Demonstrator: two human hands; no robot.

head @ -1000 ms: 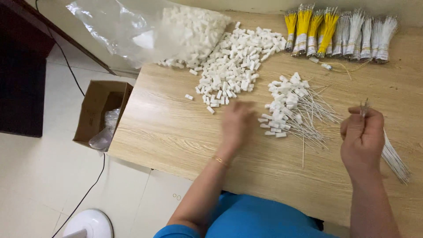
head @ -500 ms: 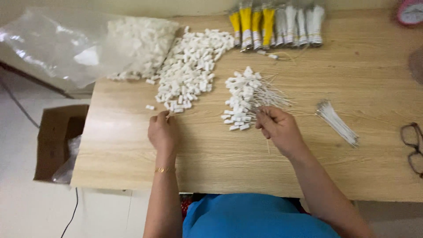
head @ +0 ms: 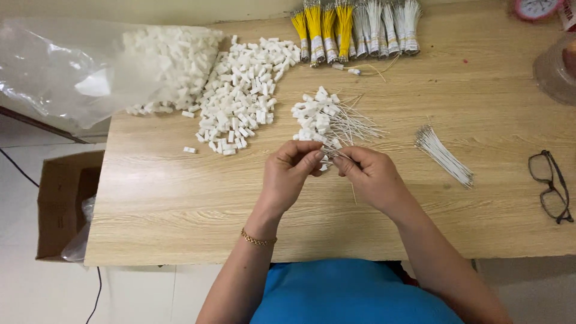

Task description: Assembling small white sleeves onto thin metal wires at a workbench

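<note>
Both hands, left hand (head: 290, 174) and right hand (head: 372, 177), pinch a small white connector (head: 326, 161), seemingly wired, mostly hidden.

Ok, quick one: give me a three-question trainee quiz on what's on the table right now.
1. True or false: the left hand and right hand meet over the table, pinching a small white connector with thin wires.
2. What lies at the table's right edge? A) scissors B) eyeglasses C) a tape roll
3. What colour are the leftmost wire bundles at the far edge?

Key: 1 true; 2 B; 3 yellow.
</note>
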